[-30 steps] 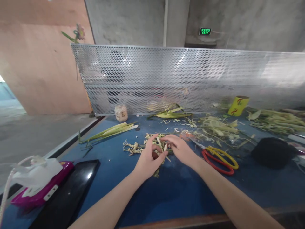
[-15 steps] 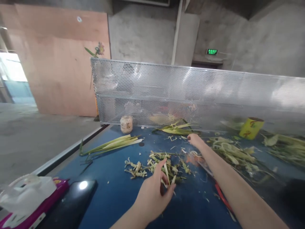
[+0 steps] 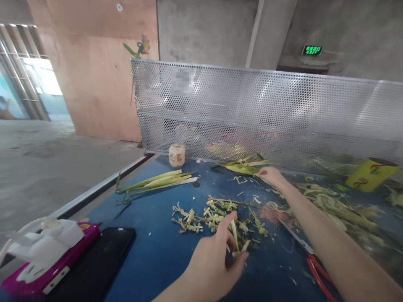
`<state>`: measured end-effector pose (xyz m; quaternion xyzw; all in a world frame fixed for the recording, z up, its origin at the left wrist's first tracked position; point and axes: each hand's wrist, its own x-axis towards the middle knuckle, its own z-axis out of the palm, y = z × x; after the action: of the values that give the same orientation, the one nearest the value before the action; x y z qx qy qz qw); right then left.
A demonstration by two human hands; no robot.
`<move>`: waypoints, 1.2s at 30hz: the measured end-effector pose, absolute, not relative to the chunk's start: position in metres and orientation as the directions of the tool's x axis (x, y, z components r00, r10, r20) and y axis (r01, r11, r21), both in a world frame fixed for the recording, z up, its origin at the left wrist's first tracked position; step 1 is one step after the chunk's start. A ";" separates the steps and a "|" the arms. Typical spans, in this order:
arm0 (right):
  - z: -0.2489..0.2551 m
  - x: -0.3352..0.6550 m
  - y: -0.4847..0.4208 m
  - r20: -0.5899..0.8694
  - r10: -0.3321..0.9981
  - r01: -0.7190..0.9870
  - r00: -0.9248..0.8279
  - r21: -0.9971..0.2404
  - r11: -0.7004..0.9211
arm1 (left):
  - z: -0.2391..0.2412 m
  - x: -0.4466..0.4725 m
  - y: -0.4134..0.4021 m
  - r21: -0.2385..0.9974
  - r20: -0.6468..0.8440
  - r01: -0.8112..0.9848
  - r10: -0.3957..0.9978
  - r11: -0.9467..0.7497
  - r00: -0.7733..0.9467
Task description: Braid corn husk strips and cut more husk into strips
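My left hand (image 3: 217, 256) is in the front middle, thumb and fingers closed around a pale leaf strip (image 3: 234, 233) that is folded and points upward. Just beyond it lie several small knotted plaits of pale green leaf (image 3: 190, 220), some partly hidden by my fingers. My right hand (image 3: 274, 177) reaches far across the table, its fingers pinched at the near end of a bundle of long green leaves (image 3: 241, 167). Beneath my right forearm lie scissors (image 3: 310, 251) with red handles, partly covered by the arm.
A second leaf bundle (image 3: 157, 182) lies at left, near a lidded jar (image 3: 176, 155). Loose leaves (image 3: 340, 205) and a yellow tube-shaped container (image 3: 371, 174) are at right. A black phone (image 3: 103, 256) and a magenta device (image 3: 53, 268) sit front left. A perforated metal screen (image 3: 220, 105) borders the back.
My right hand has shifted from small scraps to the end of the green leaf bundle. My left hand keeps its strip. The view has turned left and tilted slightly.
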<state>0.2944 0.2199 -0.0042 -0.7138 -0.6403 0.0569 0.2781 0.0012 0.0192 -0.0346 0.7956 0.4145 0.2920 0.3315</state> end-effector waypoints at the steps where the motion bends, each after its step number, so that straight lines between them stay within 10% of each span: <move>1: 0.004 0.296 0.218 0.291 0.940 0.857 0.176 -0.515 -0.001 | -0.035 0.001 0.020 0.764 0.198 0.468 0.851 -0.445 0.486; 16: 0.045 0.237 0.102 0.311 0.947 0.313 -0.079 -0.894 0.320 | -0.030 0.000 0.014 0.712 0.290 0.449 0.809 -0.539 0.511; 24: 0.024 0.177 0.039 0.135 0.991 -0.114 -0.026 -0.985 0.131 | -0.030 0.000 0.020 0.691 0.526 0.386 0.791 -0.611 0.312; 32: 0.000 0.158 0.036 0.097 0.995 -0.183 -0.001 -0.978 0.096 | -0.030 0.000 0.022 0.740 0.528 0.290 0.791 -0.607 0.309; 36: -0.008 0.162 0.034 0.205 0.977 0.059 0.054 -0.978 0.201 | -0.030 0.002 0.024 0.848 0.451 0.177 0.856 -0.499 0.253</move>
<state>0.1623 0.0343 -0.0081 -0.4742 -0.5463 0.4176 0.5498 0.0018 0.0244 -0.0299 0.7124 0.3626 0.4921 0.3447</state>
